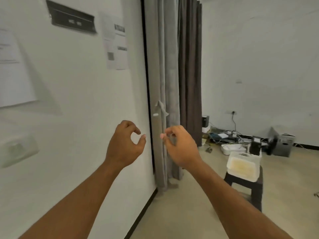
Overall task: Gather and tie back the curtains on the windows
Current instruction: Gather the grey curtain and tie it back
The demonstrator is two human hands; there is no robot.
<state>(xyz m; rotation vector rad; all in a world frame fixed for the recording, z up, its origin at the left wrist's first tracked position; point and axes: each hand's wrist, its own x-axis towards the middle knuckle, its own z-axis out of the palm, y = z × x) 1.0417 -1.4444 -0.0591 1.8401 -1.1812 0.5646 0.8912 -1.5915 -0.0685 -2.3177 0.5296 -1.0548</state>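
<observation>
A light grey curtain (162, 57) hangs gathered in narrow folds beside the wall's dark edge, with a darker brown curtain (189, 66) bunched right behind it. A grey tie-back strip (159, 109) with a small white tab hangs from the grey curtain at mid height. My left hand (125, 144) is raised in front of the wall, fingers curled loosely, thumb and forefinger apart, holding nothing. My right hand (179, 145) is raised just in front of the grey curtain below the tie-back, fingers curled with nothing visible between them. Neither hand touches the fabric.
White wall (69, 100) on the left carries posted papers (115, 44) and a dark sign (72, 18). A dark stool (246, 185) with a white tub (241, 166) stands right of the curtains. Cables and boxes (241, 137) lie along the far wall.
</observation>
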